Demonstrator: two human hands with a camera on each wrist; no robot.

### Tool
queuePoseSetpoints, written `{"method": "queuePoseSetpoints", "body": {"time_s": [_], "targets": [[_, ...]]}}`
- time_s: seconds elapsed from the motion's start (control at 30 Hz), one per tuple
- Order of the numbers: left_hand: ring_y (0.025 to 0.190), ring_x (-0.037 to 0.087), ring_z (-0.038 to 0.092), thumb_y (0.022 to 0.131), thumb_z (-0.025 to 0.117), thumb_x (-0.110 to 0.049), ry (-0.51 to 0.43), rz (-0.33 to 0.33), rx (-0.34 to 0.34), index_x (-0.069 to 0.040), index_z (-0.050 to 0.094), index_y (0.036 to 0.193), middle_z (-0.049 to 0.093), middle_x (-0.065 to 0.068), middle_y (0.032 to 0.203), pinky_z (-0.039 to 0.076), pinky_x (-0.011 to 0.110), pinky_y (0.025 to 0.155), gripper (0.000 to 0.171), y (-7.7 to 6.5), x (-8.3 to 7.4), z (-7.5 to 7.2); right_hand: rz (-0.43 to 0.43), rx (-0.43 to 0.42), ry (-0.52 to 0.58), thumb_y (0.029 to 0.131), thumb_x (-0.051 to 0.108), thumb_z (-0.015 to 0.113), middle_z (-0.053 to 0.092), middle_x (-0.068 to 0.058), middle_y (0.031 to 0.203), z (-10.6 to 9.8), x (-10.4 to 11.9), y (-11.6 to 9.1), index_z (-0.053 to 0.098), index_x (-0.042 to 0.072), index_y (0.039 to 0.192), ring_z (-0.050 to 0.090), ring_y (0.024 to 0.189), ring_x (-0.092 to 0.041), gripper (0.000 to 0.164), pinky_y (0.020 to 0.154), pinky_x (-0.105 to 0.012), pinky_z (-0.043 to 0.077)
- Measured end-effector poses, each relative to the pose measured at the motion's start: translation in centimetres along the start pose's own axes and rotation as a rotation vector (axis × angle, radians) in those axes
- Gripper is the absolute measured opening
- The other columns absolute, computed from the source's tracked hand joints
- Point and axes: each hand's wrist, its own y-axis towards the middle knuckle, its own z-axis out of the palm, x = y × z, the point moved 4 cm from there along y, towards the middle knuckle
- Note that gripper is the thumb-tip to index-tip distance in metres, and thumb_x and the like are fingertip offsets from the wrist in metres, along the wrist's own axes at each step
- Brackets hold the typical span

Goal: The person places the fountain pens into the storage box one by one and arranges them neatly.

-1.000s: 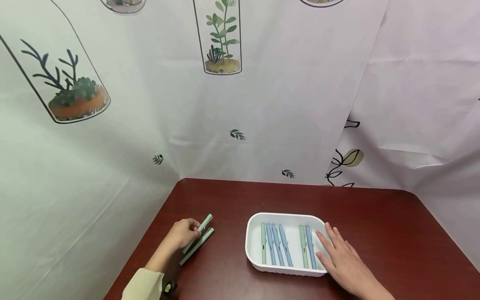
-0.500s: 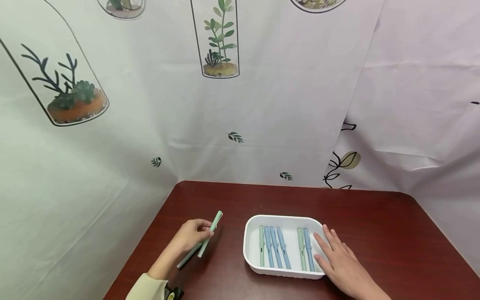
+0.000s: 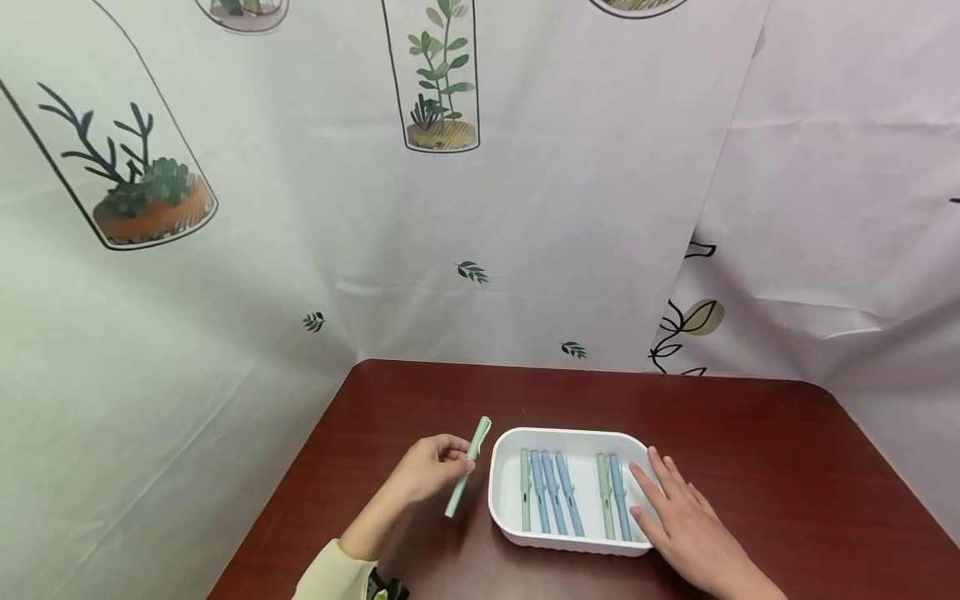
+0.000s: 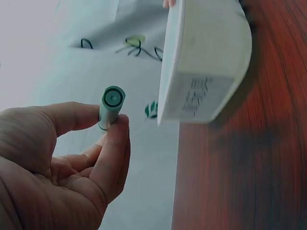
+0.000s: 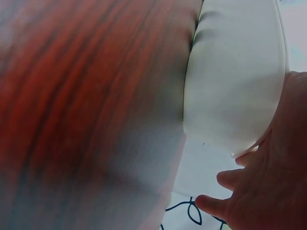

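Note:
My left hand (image 3: 429, 468) pinches a pale green pen (image 3: 478, 437) between thumb and fingers, just left of the white tray (image 3: 573, 543). The pen slants, clip end up and away; the left wrist view shows its other end (image 4: 113, 97) nearly head-on. In the tray, a green pen (image 3: 525, 492) and three blue pens (image 3: 553, 493) lie side by side on the left. Another green pen (image 3: 605, 496) and a blue pen (image 3: 619, 497) lie towards the right. My right hand (image 3: 686, 521) rests on the tray's right rim with fingers straight and spread.
The dark red wooden table (image 3: 787, 467) has rounded far corners. White curtains (image 3: 570, 208) with plant prints hang behind and beside it. A printed label (image 4: 196, 96) shows on the tray's outer wall in the left wrist view.
My left hand has lifted the green pen and carried it right towards the tray. A second green pen, earlier on the table, is now out of sight. My right hand stays put.

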Motion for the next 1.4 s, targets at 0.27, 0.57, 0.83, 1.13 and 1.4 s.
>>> {"method": "queuePoseSetpoints", "body": {"time_s": [0.27, 0.57, 0.83, 1.13, 1.4], "targets": [[0.078, 0.011, 0.062, 0.088, 0.074, -0.008, -0.09, 0.005, 0.045, 0.009, 0.068, 0.111, 0.07, 0.007, 0.09, 0.054, 0.024, 0.068, 0.029, 0.9, -1.4, 3.3, 0.007, 0.007, 0.002, 0.099, 0.048, 0.059, 0.028, -0.019, 0.164, -0.1, 0.1, 0.0, 0.048, 0.018, 0.152, 0.029, 0.147, -0.047, 0.062, 0.107, -0.071, 0.032], [0.078, 0.015, 0.066, 0.09, 0.073, -0.004, -0.211, -0.053, 0.081, 0.008, 0.066, 0.11, 0.067, 0.007, 0.088, 0.062, 0.034, 0.072, 0.024, 2.1, -2.4, 6.7, 0.008, 0.004, 0.003, 0.099, 0.047, 0.06, 0.028, -0.019, 0.164, -0.1, 0.1, 0.1, 0.049, 0.018, 0.152, 0.03, 0.147, -0.046, 0.062, 0.107, -0.071, 0.032], [0.076, 0.012, 0.064, 0.089, 0.072, -0.002, -0.264, -0.08, 0.098, 0.009, 0.066, 0.109, 0.066, 0.006, 0.086, 0.061, 0.033, 0.073, 0.023, 2.9, -2.7, 8.8, 0.004, -0.008, 0.0, 0.099, 0.049, 0.06, 0.027, -0.017, 0.165, 0.0, 0.1, 0.0, 0.049, 0.019, 0.152, 0.03, 0.147, -0.046, 0.062, 0.107, -0.07, 0.033], [0.07, 0.01, 0.058, 0.088, 0.071, 0.001, -0.302, -0.06, 0.117, 0.009, 0.064, 0.109, 0.063, 0.004, 0.082, 0.058, 0.027, 0.066, 0.024, 3.6, -3.4, 10.3, 0.01, 0.009, -0.007, 0.099, 0.049, 0.06, 0.027, -0.018, 0.165, -0.1, 0.1, 0.0, 0.048, 0.018, 0.153, 0.03, 0.147, -0.046, 0.063, 0.107, -0.071, 0.033], [0.071, 0.011, 0.059, 0.089, 0.07, 0.0, -0.345, -0.132, 0.117, 0.005, 0.063, 0.109, 0.061, 0.003, 0.084, 0.059, 0.031, 0.066, 0.022, 4.0, -3.2, 11.7, 0.019, 0.024, -0.015, 0.098, 0.048, 0.06, 0.027, -0.019, 0.165, -0.1, 0.2, 0.2, 0.048, 0.019, 0.153, 0.029, 0.147, -0.047, 0.063, 0.107, -0.072, 0.033]]}}
